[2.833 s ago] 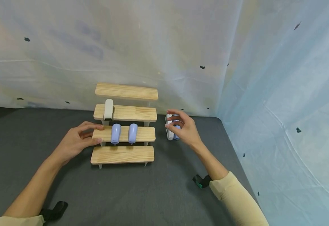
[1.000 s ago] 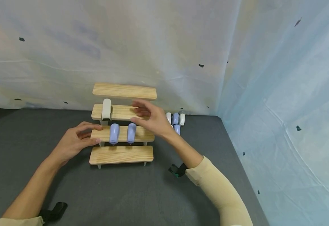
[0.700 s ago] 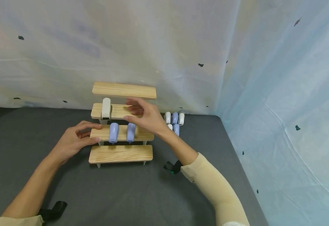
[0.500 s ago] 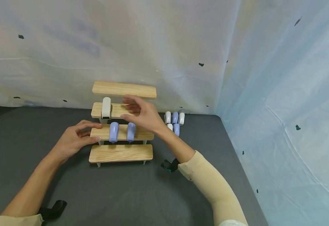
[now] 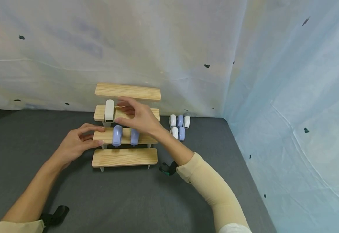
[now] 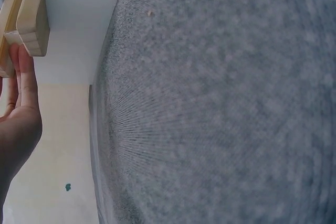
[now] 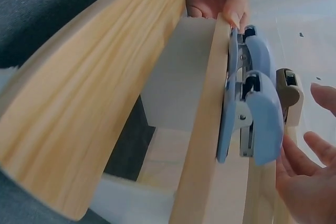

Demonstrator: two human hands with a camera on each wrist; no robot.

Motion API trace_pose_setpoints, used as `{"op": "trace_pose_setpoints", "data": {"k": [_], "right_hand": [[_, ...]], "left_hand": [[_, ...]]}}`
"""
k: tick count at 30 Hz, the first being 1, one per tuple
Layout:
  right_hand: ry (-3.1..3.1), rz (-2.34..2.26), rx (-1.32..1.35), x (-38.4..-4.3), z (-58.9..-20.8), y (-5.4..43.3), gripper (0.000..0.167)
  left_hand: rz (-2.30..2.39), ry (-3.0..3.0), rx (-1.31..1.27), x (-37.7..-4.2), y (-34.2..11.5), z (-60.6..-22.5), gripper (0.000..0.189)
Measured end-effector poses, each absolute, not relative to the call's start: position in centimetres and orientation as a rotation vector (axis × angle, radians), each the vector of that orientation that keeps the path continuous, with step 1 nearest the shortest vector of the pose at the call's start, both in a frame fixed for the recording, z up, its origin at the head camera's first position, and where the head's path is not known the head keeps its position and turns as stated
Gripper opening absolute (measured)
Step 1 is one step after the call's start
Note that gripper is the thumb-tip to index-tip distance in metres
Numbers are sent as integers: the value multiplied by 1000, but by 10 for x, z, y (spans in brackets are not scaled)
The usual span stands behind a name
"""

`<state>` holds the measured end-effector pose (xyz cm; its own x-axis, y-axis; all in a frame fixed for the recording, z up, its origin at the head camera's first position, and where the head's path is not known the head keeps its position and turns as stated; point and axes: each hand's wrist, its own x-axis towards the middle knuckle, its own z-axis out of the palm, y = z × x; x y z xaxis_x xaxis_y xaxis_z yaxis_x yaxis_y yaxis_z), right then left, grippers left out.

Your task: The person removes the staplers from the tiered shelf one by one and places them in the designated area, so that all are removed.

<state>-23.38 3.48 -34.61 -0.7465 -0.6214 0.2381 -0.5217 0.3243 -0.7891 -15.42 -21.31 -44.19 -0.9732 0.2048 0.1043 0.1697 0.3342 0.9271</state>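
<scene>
In the head view, your right hand point(image 5: 141, 116) covers part of the third-level board of the wooden rack point(image 5: 124, 158) and the upper end of one blue stapler point(image 5: 134, 137). Both sleeves point(image 5: 213, 187) run off the bottom edge. You have four boards and eight small staplers: four white, four blue. One white stapler point(image 5: 109, 110) stands just left of your right fingertips, on the board second from the top; whether they touch it, you can't tell here. The partly covered blue one and its fellow point(image 5: 117, 135) sit on the board below, between your two hands. The other five, a side group point(image 5: 180, 120) of three white and two blue, rest on the dark tabletop point(image 5: 123, 200) beyond your right forearm. Your left hand point(image 5: 75, 144) pinches the left end of the board bearing the two blue ones, thumb at the near edge.

In the left wrist view, your left hand is cut off at the frame's edge, its fingertips at the rack beside a white support point(image 6: 79, 35); two boards show, both cropped.

In the right wrist view, three staplers show. Your right hand, cropped, has fingers and thumb spread apart, holding nothing, with the white stapler just beside them.
</scene>
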Motion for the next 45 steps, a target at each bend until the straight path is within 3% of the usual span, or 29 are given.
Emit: {"op": "trace_pose_setpoints", "data": {"k": [27, 45], "right_hand": [[2573, -1156, -1103, -237, -344, 11, 76], [2625, -1209, -1007, -233, -347, 15, 73]], "left_hand": [[1747, 2533, 359, -153, -214, -439, 43], [1735, 2532, 352, -151, -214, -440, 42]]}}
